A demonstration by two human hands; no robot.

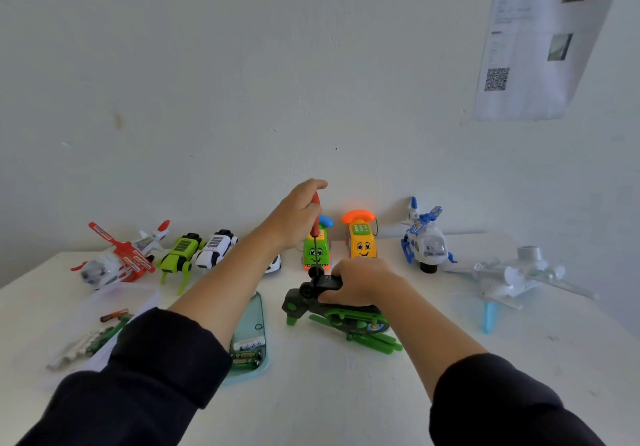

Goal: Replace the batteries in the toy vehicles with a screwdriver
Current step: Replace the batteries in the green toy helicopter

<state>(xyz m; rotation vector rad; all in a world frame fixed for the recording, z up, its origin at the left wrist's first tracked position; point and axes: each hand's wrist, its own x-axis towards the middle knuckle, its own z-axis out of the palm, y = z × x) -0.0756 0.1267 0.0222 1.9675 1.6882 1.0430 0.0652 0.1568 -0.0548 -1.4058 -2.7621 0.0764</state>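
Observation:
A dark green toy helicopter [346,317] lies upside down on the white table [329,393], its green rotor blades underneath. My right hand [360,281] grips its body from above. My left hand [298,215] holds a red-handled screwdriver [315,224] upright, its thin shaft pointing down at the black underside part [323,283] of the helicopter. Loose batteries [114,317] lie on a clear bag at the left. A light blue tray [254,310] near my left forearm holds green batteries [246,357].
Along the wall stand a red helicopter [117,260], a green robot dog [180,253], a white robot dog [216,248], a green phone car [317,250], an orange phone car [360,238], a blue-white helicopter [424,241] and a white plane [516,274]. A paper sheet [533,40] hangs on the wall.

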